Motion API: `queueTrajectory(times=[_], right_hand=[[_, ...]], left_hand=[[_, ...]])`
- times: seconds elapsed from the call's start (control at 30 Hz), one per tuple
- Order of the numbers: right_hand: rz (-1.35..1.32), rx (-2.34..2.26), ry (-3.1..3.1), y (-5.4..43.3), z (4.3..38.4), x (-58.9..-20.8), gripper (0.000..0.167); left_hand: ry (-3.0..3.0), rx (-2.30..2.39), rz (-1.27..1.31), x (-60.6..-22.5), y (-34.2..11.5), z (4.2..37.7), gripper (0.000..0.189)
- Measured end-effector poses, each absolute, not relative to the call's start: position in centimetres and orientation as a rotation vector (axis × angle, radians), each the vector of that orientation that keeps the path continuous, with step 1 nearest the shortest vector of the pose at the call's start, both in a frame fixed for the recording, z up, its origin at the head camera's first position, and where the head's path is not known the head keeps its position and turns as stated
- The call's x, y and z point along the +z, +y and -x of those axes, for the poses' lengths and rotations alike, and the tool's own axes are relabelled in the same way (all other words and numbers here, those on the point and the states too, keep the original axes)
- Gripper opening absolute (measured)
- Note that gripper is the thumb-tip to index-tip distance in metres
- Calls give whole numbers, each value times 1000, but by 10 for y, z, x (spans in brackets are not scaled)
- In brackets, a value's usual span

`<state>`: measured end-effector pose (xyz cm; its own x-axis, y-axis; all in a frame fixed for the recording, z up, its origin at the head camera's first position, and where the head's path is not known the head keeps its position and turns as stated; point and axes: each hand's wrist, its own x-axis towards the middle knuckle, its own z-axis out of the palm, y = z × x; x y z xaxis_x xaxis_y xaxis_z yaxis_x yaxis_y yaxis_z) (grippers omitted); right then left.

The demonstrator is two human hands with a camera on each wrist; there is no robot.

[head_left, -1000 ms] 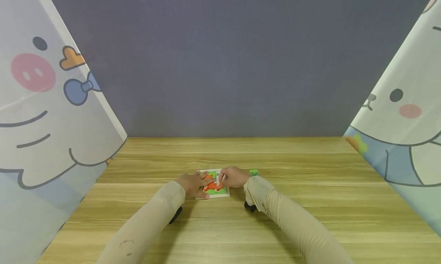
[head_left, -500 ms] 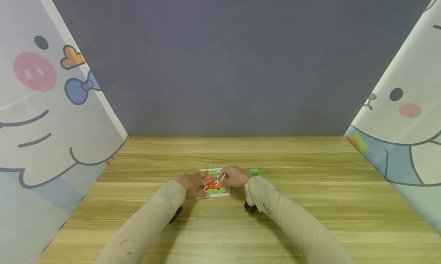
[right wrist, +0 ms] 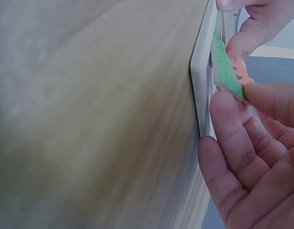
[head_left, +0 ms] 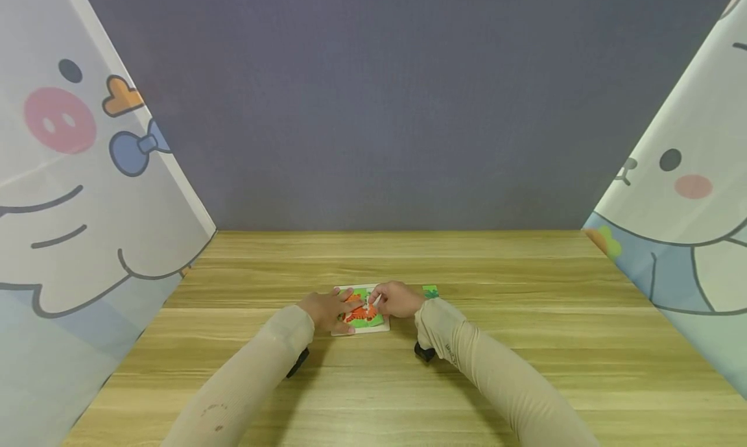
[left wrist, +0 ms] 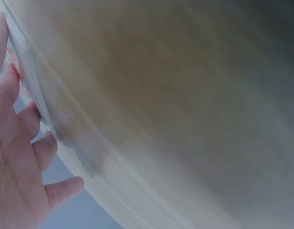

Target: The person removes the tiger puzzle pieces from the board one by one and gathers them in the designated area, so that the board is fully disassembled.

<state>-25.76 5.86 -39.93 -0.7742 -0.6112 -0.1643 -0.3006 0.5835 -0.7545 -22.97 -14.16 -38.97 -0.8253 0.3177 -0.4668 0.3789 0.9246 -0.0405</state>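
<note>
A puzzle board (head_left: 373,331) with a white rim lies on the table, showing an orange striped animal on green. My left hand (head_left: 328,311) rests over its left side with the fingers spread and straight. In the left wrist view, that hand (left wrist: 15,152) shows its palm side, fingertips at the board's edge. My right hand (head_left: 399,300) is over the board's right side. Its thumb and finger pinch a green and orange puzzle piece (right wrist: 227,70), which stands tilted with one edge raised in the right wrist view. Part of the board is hidden beneath both hands.
Another green puzzle piece (head_left: 430,292) lies just right of the board, partly behind the right wrist. The wooden table (head_left: 373,395) ends at a dark grey panel (head_left: 373,109). Cartoon-printed panels (head_left: 70,174) stand on the left and right.
The right fingers have shifted slightly left with the puzzle piece, and less of the white gap on the board shows. My left hand stays in place.
</note>
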Motion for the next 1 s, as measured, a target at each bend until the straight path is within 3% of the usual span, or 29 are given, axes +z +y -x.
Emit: queueTrajectory(times=[1.0], right_hand=[[754, -1110, 2412, 71, 257, -403, 20]], left_hand=[[2629, -224, -521, -389, -142, 228, 70]])
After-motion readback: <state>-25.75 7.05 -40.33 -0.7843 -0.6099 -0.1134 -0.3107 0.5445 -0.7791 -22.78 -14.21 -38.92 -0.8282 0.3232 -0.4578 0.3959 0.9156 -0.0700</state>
